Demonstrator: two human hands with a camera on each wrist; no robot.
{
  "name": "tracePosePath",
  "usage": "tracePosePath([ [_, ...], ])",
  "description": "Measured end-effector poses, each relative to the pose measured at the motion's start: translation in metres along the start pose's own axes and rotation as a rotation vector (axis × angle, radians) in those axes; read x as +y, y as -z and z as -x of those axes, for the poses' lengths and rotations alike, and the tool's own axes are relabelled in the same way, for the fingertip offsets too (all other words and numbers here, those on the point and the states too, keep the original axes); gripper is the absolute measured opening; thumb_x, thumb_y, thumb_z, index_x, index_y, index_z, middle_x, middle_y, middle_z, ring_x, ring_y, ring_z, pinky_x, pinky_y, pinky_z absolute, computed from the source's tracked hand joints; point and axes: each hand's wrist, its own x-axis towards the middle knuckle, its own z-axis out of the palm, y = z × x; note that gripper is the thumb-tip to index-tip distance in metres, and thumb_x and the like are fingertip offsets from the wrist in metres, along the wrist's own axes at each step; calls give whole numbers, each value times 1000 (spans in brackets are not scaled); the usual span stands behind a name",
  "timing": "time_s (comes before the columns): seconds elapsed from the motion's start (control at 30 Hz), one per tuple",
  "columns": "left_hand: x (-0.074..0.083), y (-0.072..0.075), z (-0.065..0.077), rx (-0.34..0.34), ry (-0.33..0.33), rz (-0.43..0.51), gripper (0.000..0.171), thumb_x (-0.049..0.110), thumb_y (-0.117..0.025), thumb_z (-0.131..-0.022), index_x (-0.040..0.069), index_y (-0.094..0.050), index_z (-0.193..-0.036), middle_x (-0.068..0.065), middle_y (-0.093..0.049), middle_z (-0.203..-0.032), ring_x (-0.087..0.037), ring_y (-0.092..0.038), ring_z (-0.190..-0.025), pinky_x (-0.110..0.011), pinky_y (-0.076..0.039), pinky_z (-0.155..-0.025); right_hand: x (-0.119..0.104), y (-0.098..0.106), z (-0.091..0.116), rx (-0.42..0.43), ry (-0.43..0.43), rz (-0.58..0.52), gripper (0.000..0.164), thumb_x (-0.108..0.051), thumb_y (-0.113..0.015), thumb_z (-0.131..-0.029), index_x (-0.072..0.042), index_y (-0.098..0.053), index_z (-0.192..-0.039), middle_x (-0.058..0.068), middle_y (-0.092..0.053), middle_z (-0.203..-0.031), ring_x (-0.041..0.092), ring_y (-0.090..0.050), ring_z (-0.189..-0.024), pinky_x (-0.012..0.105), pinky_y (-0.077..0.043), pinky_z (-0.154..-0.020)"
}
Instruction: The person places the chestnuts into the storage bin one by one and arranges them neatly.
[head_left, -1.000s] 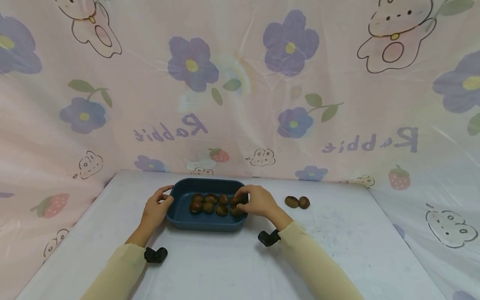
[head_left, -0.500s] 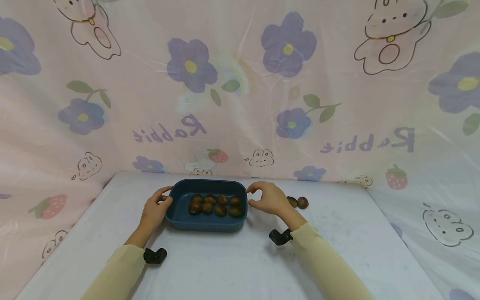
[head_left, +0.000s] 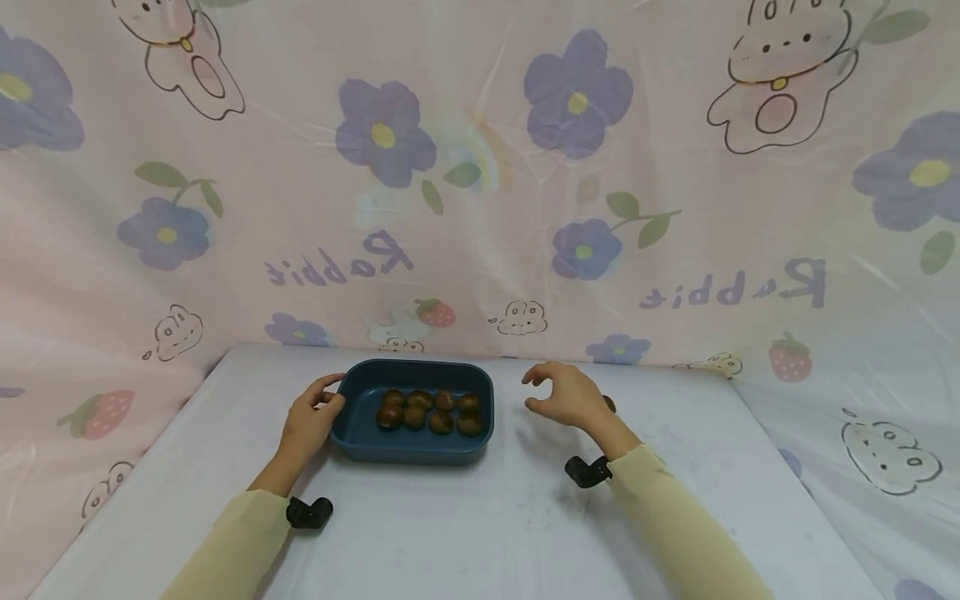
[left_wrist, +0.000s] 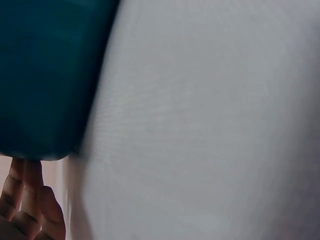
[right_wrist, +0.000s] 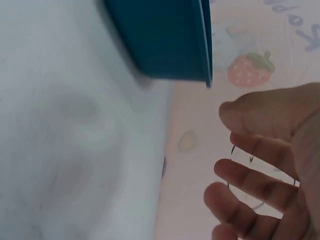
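Observation:
A dark blue rectangular dish [head_left: 411, 455] stands on the table with several brown chestnuts [head_left: 440, 422] in two rows inside it. My left hand [head_left: 307, 421] holds the dish's left end, fingers and thumb at the rim; in the left wrist view its fingers [left_wrist: 31, 195] meet the dish wall. To the right of the dish, apart from it, my right hand [head_left: 568, 398] hovers over the table with bent, spread fingers and nothing between them. Behind that hand part of a chestnut [head_left: 609, 403] on the table peeks out; the hand hides what lies beside it.
A white cloth covers the table [head_left: 450, 533]. Behind it hangs a pink curtain [head_left: 480, 208] printed with flowers and rabbits, meeting the table's far edge just beyond the dish. Black wrist-camera mounts [head_left: 309, 512] sit at both cuffs.
My right hand has let go of a chestnut in the dish's right end and moved right, out of the dish, now covering most of the loose chestnuts. The left hand stays on the dish.

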Motion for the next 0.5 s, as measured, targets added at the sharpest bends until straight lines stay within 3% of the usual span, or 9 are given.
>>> tracePosePath([
  [0.5,0,0,1,-5,-3,-11,45,24,-49,-94,20,-50,-139,-14,-62,-107,-17,-54,-78,-28,-42,-68,46,6,13,-37,-115,29,35,-27,-71,-80,-16,-69,-113,12,-68,-114,21,-68,-90,44,-51,-77],
])
